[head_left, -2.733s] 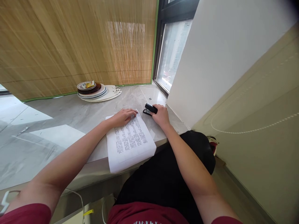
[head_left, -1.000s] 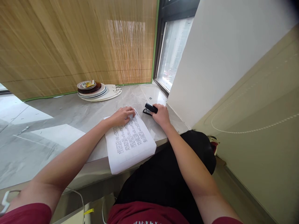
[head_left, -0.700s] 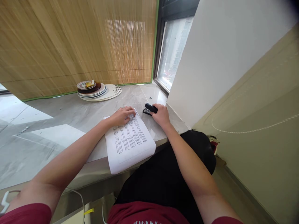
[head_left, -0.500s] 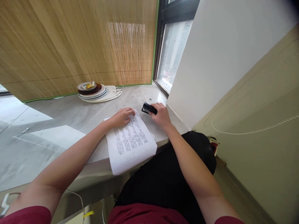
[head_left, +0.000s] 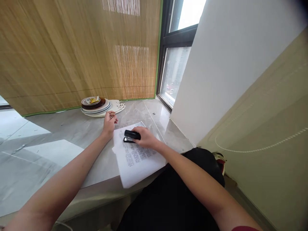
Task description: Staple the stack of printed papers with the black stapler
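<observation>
My right hand (head_left: pixel 145 137) is closed around the rear of a black stapler (head_left: pixel 132 134), whose jaws part toward the left. The stapler is over the upper part of some printed sheets (head_left: pixel 141 171); whether it touches them I cannot tell. Lines of dark print run across the top sheet, and its near end hangs past the ledge's front edge. Up at the left corner of the paper, my left hand (head_left: pixel 110 122) is raised with loosely bent fingers, apart from the sheets, and no object shows in it.
A stack of plates (head_left: pixel 96 110) stands on the grey stone ledge (head_left: pixel 96 173), a yellow item on top. Behind it hangs a bamboo blind (head_left: pixel 72 57). Several staple-like bits lie on the ledge. A white wall (head_left: pixel 204 80) and a beaded cord (head_left: pixel 240 150) are at right.
My right hand has brought the stapler left, over the paper. My left hand has lifted off the sheets and moved left. The view has tilted slightly upward.
</observation>
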Available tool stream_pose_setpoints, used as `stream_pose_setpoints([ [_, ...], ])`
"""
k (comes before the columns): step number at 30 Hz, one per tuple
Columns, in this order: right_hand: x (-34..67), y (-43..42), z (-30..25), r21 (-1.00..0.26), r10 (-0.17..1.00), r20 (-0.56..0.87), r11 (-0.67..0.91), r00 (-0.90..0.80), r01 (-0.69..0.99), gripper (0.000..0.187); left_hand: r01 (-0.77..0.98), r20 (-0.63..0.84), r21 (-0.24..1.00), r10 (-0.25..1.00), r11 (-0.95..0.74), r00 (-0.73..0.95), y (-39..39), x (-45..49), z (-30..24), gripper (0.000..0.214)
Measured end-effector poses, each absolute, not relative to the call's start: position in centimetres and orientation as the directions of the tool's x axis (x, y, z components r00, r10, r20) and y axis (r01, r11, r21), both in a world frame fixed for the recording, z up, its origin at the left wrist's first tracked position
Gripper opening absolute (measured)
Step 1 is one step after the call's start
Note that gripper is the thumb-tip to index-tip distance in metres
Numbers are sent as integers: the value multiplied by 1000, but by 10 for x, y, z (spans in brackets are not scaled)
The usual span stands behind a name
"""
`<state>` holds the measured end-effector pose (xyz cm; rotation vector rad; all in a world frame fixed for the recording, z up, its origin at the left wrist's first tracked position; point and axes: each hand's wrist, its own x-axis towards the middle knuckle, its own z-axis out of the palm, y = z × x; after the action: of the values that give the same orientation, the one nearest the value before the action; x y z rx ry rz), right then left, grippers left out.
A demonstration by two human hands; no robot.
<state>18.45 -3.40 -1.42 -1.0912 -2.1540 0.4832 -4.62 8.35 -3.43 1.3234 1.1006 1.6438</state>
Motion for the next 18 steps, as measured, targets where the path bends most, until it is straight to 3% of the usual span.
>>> stream_pose_setpoints([
  [7, 278, 7, -8, -699, 906, 227, 406, -356, 589, 31, -62, 299, 948, 938, -313, -176, 82, -37, -36, 26],
  [9, 295, 27, -9, -708, 939, 239, 344, -248, 617, 35, -74, 295, 948, 939, -311, -176, 82, -37, -36, 25],
  [11, 304, 49, -13, -609, 938, 319, 313, -136, 729, 39, -103, 284, 946, 940, -307, -189, 82, -37, -35, 24],
  [14, 298, 75, -24, -391, 926, 313, 327, -210, 860, 27, -172, 240, 948, 955, -269, -174, 81, -40, -32, 22],
  [18, 243, 89, -39, -320, 925, 222, 367, -308, 873, 39, -291, 155, 940, 984, -176, -93, 83, -45, -26, 22],
])
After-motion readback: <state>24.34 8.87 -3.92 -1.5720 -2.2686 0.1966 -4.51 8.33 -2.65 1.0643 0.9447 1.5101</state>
